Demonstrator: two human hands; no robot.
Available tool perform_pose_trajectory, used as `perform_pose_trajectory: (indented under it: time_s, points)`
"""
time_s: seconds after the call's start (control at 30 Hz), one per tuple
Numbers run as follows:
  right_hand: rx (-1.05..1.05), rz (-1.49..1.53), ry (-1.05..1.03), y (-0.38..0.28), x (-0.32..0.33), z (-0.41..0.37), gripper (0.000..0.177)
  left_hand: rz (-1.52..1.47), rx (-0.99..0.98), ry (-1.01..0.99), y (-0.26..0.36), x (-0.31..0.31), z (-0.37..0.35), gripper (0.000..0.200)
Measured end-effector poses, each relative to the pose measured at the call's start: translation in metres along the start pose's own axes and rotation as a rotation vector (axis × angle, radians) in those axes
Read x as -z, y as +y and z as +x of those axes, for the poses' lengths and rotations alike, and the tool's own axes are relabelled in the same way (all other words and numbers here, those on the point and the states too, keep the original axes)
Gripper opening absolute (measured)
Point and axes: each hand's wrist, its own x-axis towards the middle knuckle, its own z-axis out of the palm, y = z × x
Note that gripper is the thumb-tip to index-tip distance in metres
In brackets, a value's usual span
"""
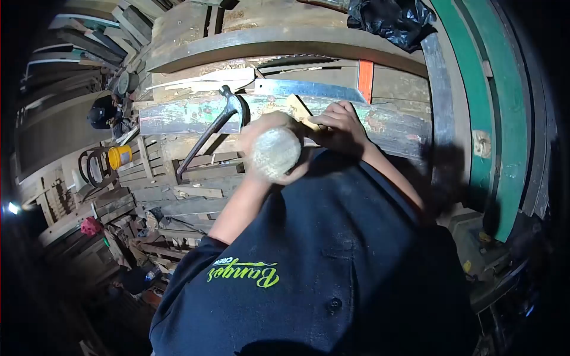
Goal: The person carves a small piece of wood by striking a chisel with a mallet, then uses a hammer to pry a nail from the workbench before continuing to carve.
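Observation:
My left hand (290,177) is closed round a pale, round wooden block (276,153), seen end-on and slightly blurred. The rest of the block is hidden beneath its end face. Just to the right, my right hand (344,127) grips a small light-coloured piece of wood (301,111) with its fingers. Both hands are over a worn plank (392,126) with flaking green paint. A claw hammer (211,132) lies left of my left hand, its head on the plank. Beyond my hands rests a try square with a steel blade (309,89) and an orange stock (366,82).
A thick timber beam (285,40) spans the far side, near a black plastic bag (392,24). Long green boards (510,148) stand at right. Timber offcuts (202,191) and a yellow bucket (119,156) are at left. Another person in a dark cap (101,113) is farther left.

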Motion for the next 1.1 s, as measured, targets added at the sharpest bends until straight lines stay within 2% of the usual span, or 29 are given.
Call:
perform_pose_trajectory:
  time_s: [0.03,0.07,0.13,0.17,0.2,0.27,0.3,0.4,0.43,0.47,0.53,0.6,0.67,0.7,0.73,0.8,0.87,0.93,0.97,1.07,1.1]
  points:
    - [0.001,0.007,0.022,0.0,0.0,0.003,0.026,-0.286,0.185,0.099,0.001,-0.011,-0.001,0.039]
    - [-0.003,0.008,0.048,0.002,0.001,0.005,0.026,-0.288,0.173,0.102,-0.005,-0.009,-0.004,0.039]
    - [-0.006,0.021,0.066,0.002,0.004,0.006,0.027,-0.092,0.154,-0.007,-0.008,-0.001,-0.017,0.039]
    - [-0.018,0.008,0.024,0.002,0.009,0.009,0.026,-0.563,0.473,0.233,0.003,-0.006,-0.024,0.036]
    - [-0.037,0.006,-0.025,-0.001,0.009,0.007,0.025,-0.805,0.4,0.366,0.014,-0.007,-0.01,0.032]
    - [-0.028,0.015,-0.025,-0.002,0.008,0.009,0.022,-0.296,0.459,0.034,0.02,0.008,-0.003,0.032]
    - [-0.027,-0.006,-0.002,-0.002,0.005,0.007,0.023,-0.475,0.405,0.211,-0.002,-0.011,-0.006,0.034]
    - [-0.024,-0.022,0.029,0.002,-0.001,0.004,0.027,-0.465,0.394,0.197,0.001,-0.006,-0.009,0.034]
    - [-0.019,-0.005,0.03,0.003,-0.001,0.004,0.029,-0.43,0.567,0.221,0.011,-0.003,-0.019,0.037]
    - [-0.015,-0.01,0.034,0.004,0.002,0.006,0.029,-0.343,0.391,0.127,0.002,0.008,-0.012,0.044]
    - [-0.057,-0.033,-0.038,0.002,0.006,0.005,0.031,-0.867,0.52,0.442,0.018,0.012,-0.01,0.049]
    - [-0.02,-0.137,-0.052,0.01,-0.003,0.0,0.037,-0.886,0.508,0.527,0.02,0.035,-0.006,0.038]
    - [-0.123,-0.022,-0.043,-0.001,0.005,0.004,0.043,-0.824,0.515,0.623,0.016,0.054,-0.007,0.036]
    - [-0.116,-0.01,-0.03,-0.003,0.008,0.005,0.042,-0.695,0.526,0.666,0.02,0.059,-0.004,0.033]
    - [-0.1,-0.015,-0.044,-0.003,0.01,0.005,0.042,-0.679,0.596,0.679,0.012,0.067,-0.019,0.031]
    - [-0.215,0.1,0.059,-0.002,0.007,0.005,0.037,-0.619,0.673,0.852,0.018,0.072,-0.02,0.029]
    - [-0.247,0.133,0.024,0.003,0.006,0.004,0.039,-0.596,0.75,0.918,0.025,0.078,-0.028,0.027]
    - [-0.245,0.287,0.148,0.009,0.004,0.008,0.046,-0.581,0.697,0.925,0.027,0.083,-0.034,0.027]
    - [-0.231,0.288,0.129,0.007,0.006,0.012,0.046,-0.574,0.696,0.949,0.031,0.084,-0.036,0.027]
    - [-0.145,0.128,-0.08,0.0,0.014,0.024,0.087,-0.605,0.66,0.93,0.037,0.087,-0.041,0.029]
    - [-0.203,0.084,-0.255,-0.002,0.016,0.027,0.103,-0.587,0.672,0.902,0.038,0.088,-0.043,0.03]
